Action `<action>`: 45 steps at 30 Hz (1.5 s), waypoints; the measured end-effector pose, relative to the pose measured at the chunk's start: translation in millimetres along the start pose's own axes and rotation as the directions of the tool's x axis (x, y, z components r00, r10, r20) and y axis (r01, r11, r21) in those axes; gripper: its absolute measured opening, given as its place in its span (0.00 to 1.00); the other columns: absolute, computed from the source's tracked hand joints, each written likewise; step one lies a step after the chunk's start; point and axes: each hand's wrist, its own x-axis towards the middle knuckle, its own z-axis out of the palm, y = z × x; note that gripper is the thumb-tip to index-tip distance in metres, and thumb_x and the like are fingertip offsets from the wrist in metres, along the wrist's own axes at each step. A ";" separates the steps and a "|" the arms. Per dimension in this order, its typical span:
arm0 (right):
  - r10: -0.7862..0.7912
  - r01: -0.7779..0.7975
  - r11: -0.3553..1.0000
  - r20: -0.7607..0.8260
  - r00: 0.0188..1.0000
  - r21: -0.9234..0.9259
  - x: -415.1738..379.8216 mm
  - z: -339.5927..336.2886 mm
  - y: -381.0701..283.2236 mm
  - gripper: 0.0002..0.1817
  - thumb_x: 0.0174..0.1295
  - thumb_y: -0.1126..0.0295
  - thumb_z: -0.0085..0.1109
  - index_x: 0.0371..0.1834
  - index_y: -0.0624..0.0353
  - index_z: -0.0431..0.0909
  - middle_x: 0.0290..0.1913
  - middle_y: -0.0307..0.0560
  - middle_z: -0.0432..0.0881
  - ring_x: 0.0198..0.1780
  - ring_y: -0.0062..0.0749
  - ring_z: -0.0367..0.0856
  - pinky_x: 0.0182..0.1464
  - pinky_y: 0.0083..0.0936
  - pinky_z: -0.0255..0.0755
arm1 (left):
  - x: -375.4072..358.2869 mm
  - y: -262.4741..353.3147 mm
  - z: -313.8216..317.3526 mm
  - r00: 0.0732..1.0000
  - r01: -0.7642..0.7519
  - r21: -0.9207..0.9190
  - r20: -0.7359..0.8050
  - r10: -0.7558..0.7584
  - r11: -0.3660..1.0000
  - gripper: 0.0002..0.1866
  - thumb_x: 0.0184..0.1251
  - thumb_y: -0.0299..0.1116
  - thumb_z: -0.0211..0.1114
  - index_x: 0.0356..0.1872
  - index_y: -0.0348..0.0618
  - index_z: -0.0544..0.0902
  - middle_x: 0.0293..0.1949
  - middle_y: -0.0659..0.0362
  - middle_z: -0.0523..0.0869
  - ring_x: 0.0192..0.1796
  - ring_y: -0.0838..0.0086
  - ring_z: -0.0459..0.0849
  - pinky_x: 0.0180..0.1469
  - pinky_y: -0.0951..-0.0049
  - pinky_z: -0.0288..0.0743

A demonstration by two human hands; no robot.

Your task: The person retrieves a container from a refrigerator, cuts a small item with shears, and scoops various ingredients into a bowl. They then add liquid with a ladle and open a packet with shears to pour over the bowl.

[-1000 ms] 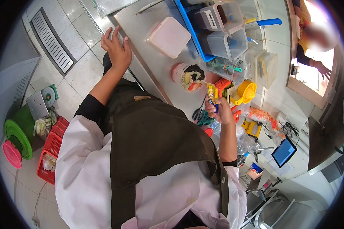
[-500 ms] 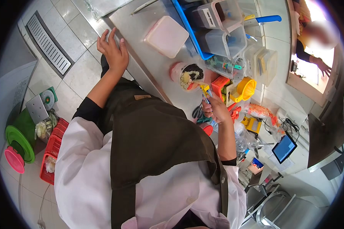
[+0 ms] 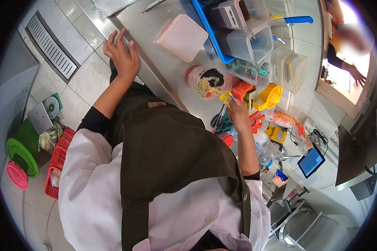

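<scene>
My right hand (image 3: 238,113) is closed around a small yellow sachet (image 3: 225,97). The sachet's end points at a round tub (image 3: 193,77) on the steel counter, and a pale streak runs from it to the tub's rim. Dark pieces (image 3: 212,77) and pale, creamy bits (image 3: 204,87) fill the tub. My left hand (image 3: 123,58) holds nothing and has its fingers apart beside the counter's front edge. A square lidded container (image 3: 183,37) sits further along the counter, apart from both hands.
Clear bins (image 3: 243,44) stand in a blue tray (image 3: 205,25). Scissors (image 3: 218,119), a red basket (image 3: 242,89) and a yellow juicer (image 3: 270,97) crowd near my right hand. A co-worker's hand (image 3: 357,77) shows through the window opening. Red crates (image 3: 59,163) are on the floor at left.
My right hand has moved slightly up, away from my body, and turned, with the yellow sachet still in it. My left hand is nearly unmoved.
</scene>
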 end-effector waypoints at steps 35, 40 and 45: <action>-0.142 0.001 0.928 0.353 0.925 0.372 2.0 -4.5 9.4 0.08 0.68 0.66 0.47 0.42 0.59 0.69 0.27 0.38 0.71 0.27 0.21 0.69 0.29 0.19 0.62 | 0.5 0.9 -0.5 1.000 -0.005 0.005 -0.006 0.005 1.000 0.21 0.63 0.33 0.54 0.57 0.40 0.70 0.57 0.46 0.64 0.63 0.52 0.55 0.67 0.48 0.40; -0.098 -0.059 0.924 0.384 0.918 0.377 -2.8 1.1 -2.3 0.14 0.66 0.72 0.46 0.53 0.62 0.67 0.35 0.42 0.77 0.33 0.25 0.73 0.38 0.20 0.66 | 0.2 0.5 -0.5 1.000 0.001 0.011 -0.003 -0.001 1.000 0.21 0.63 0.33 0.54 0.57 0.39 0.70 0.56 0.46 0.64 0.63 0.52 0.54 0.67 0.48 0.40; -0.188 -0.109 0.823 0.448 0.874 0.557 1.9 -6.0 3.6 0.17 0.62 0.77 0.48 0.55 0.63 0.67 0.44 0.48 0.78 0.41 0.29 0.75 0.45 0.26 0.69 | 0.1 -1.1 0.1 1.000 -0.002 0.000 -0.007 0.002 1.000 0.21 0.63 0.33 0.54 0.58 0.40 0.70 0.57 0.46 0.63 0.63 0.50 0.53 0.67 0.48 0.40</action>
